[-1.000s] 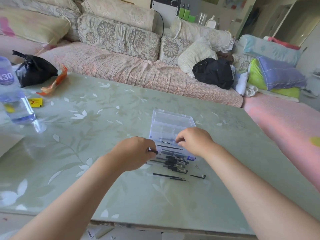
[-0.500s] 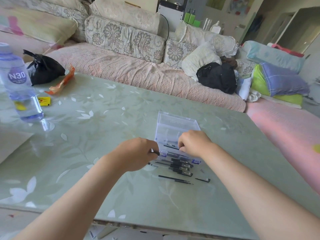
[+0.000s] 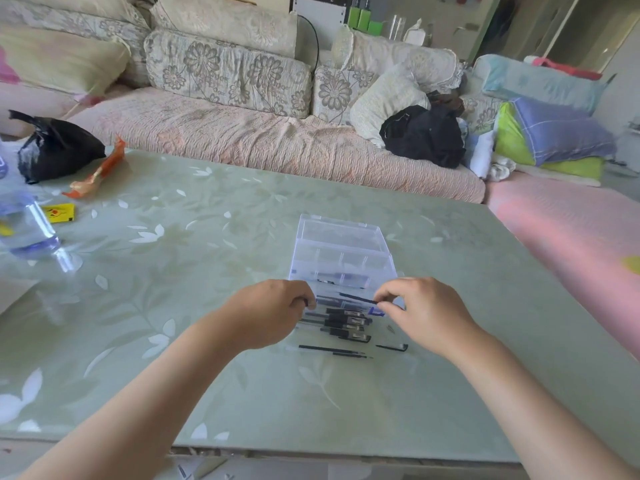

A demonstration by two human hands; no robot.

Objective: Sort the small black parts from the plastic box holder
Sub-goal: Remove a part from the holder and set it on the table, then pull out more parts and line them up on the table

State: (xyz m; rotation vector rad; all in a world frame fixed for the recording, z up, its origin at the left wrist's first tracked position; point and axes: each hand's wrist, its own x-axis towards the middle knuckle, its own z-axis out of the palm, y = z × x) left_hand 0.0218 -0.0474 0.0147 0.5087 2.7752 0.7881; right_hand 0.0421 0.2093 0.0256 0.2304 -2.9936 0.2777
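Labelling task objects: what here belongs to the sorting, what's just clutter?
In use: plastic box; black parts piled before it; thin black rod, pinched by right hand; small black piece, pinched by left hand.
Lying about: black bag; orange wrapper; yellow packet; water bottle.

place: home living room | evidence: floral sofa (image 3: 228, 74), pillows (image 3: 554, 133), table (image 3: 207, 237)
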